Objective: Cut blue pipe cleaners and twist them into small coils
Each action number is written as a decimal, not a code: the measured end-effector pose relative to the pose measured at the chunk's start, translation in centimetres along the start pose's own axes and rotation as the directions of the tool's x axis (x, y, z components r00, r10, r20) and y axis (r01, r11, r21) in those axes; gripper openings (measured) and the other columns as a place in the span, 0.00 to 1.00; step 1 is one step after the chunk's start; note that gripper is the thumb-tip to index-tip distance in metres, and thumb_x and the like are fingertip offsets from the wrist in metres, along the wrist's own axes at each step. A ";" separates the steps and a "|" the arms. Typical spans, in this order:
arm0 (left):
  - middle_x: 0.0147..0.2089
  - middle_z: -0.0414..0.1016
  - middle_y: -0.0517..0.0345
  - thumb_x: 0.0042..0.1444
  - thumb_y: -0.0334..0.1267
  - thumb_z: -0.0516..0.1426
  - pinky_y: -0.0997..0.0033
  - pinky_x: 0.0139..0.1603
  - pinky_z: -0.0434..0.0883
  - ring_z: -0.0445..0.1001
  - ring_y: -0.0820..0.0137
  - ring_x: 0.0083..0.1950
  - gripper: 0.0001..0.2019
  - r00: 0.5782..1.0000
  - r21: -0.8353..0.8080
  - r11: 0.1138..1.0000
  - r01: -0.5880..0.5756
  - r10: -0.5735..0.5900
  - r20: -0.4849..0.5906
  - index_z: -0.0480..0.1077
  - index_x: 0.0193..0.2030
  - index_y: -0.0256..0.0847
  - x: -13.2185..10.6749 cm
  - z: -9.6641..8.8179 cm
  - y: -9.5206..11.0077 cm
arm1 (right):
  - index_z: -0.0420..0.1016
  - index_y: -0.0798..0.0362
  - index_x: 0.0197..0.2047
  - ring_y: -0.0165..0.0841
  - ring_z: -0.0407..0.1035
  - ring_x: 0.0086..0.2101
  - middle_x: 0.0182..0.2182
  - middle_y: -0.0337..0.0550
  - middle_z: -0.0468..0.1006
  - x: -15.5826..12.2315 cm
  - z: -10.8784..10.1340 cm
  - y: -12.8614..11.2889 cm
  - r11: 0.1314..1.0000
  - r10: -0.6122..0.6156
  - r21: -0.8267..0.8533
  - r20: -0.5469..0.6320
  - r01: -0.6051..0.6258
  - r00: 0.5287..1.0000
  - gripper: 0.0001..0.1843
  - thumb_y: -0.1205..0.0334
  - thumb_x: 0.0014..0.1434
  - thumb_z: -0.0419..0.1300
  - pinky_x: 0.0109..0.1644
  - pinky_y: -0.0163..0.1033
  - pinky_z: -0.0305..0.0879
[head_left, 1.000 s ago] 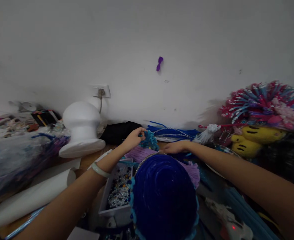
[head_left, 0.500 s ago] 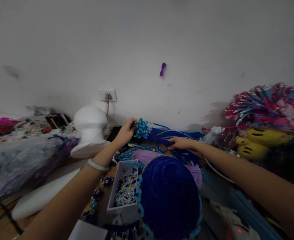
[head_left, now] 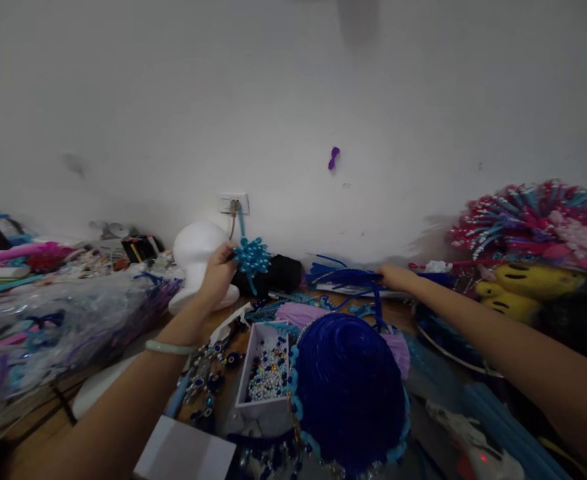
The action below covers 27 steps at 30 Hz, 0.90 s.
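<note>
My left hand [head_left: 218,270] is closed on the edge of a teal beaded flower [head_left: 252,257], holding it up beside a white foam head [head_left: 188,257]. A teal strip sticks up from the flower. At the back right, my right hand [head_left: 396,275] grips the end of some dark blue chenille stems [head_left: 350,277]; its fingertips are partly hidden. One of these stems hangs down towards a dark blue domed piece [head_left: 350,387] with a light blue fuzzy edge. Left of the dome stands a white box of beads [head_left: 268,370].
Eye-shaped blue charms [head_left: 216,380] and a white box lid [head_left: 186,450] lie near the front. Plastic-wrapped goods [head_left: 93,313] fill the left. Yellow plush toys [head_left: 528,287] and a pink-and-blue beaded piece [head_left: 533,217] stand right, a glue gun [head_left: 478,443] front right.
My left hand has moved left, carrying the beaded flower away from the blue stems. My right hand has shifted right and has drawn the blue stems with it. The view has tilted slightly.
</note>
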State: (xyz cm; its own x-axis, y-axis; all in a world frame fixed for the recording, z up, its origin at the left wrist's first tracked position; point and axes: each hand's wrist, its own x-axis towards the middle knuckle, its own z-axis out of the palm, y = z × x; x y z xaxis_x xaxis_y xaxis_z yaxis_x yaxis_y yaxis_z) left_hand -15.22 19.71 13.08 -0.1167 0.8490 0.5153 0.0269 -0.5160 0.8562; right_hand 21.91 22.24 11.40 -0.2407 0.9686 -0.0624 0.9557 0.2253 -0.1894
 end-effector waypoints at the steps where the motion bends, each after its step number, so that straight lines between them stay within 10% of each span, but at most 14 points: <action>1: 0.23 0.61 0.66 0.35 0.29 0.54 0.77 0.29 0.60 0.61 0.78 0.26 0.08 0.999 -0.065 0.998 -0.011 0.009 -0.043 0.59 0.26 0.40 0.1 -0.7 0.2 | 0.76 0.56 0.30 0.41 0.70 0.33 0.28 0.51 0.77 0.1 0.0 0.3 1.000 0.017 -0.010 0.003 -0.017 1.000 0.09 0.71 0.44 0.56 0.37 0.40 0.60; 6: 0.24 0.62 0.66 0.35 0.30 0.56 0.76 0.28 0.61 0.62 0.78 0.26 0.12 0.996 -0.211 0.977 -0.010 -0.008 -0.084 0.58 0.28 0.42 -1.9 -1.1 2.5 | 0.68 0.55 0.48 0.39 0.64 0.46 0.47 0.50 0.70 0.5 -0.9 -2.8 1.000 0.001 0.013 -0.023 -0.001 1.000 0.24 0.66 0.44 0.58 0.47 0.38 0.58; 11: 0.27 0.63 0.64 0.40 0.32 0.55 0.72 0.30 0.64 0.65 0.74 0.29 0.11 0.998 -0.224 0.973 0.049 -0.054 -0.018 0.55 0.30 0.43 -6.5 2.0 5.9 | 0.72 0.58 0.38 0.34 0.68 0.36 0.35 0.47 0.75 -4.5 -3.5 -11.7 0.810 -0.223 0.479 -0.283 0.339 0.933 0.18 0.54 0.54 0.50 0.41 0.38 0.61; 14: 0.28 0.61 0.63 0.43 0.36 0.53 0.73 0.28 0.63 0.63 0.74 0.28 0.09 1.000 -0.117 0.993 -0.001 0.000 -0.003 0.54 0.30 0.43 -9.5 3.9 7.5 | 0.71 0.54 0.38 0.29 0.67 0.32 0.32 0.42 0.75 -10.1 -3.9 -15.8 0.662 -0.318 0.518 -0.462 0.542 0.828 0.15 0.54 0.51 0.55 0.36 0.35 0.62; 20: 0.29 0.61 0.62 0.46 0.42 0.52 0.74 0.27 0.62 0.62 0.73 0.29 0.09 0.994 -0.030 0.998 -0.050 0.052 0.093 0.54 0.29 0.44 -15.7 6.4 9.4 | 0.71 0.51 0.33 0.27 0.67 0.33 0.30 0.38 0.74 -18.8 -2.7 -16.9 0.743 -0.366 0.175 -0.702 0.646 0.611 0.07 0.60 0.53 0.54 0.38 0.34 0.62; 27: 0.37 0.66 0.57 0.51 0.45 0.46 0.68 0.38 0.65 0.66 0.67 0.39 0.12 0.897 -0.034 0.998 0.060 -0.039 0.440 0.61 0.38 0.43 -21.5 6.1 12.7 | 0.71 0.50 0.35 0.27 0.67 0.31 0.30 0.37 0.74 -26.4 -1.1 -16.1 0.826 -0.385 0.110 -0.606 0.552 0.696 0.07 0.63 0.53 0.53 0.35 0.32 0.62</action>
State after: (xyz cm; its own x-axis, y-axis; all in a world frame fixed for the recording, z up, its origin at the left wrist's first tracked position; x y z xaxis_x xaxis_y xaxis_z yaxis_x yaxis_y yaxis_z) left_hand -6.27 -4.45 13.11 0.3313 0.8317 0.4456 -0.0137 -0.4680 0.8836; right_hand 13.03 -6.81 17.20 -0.4332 0.6514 0.6229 0.6382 0.7097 -0.2984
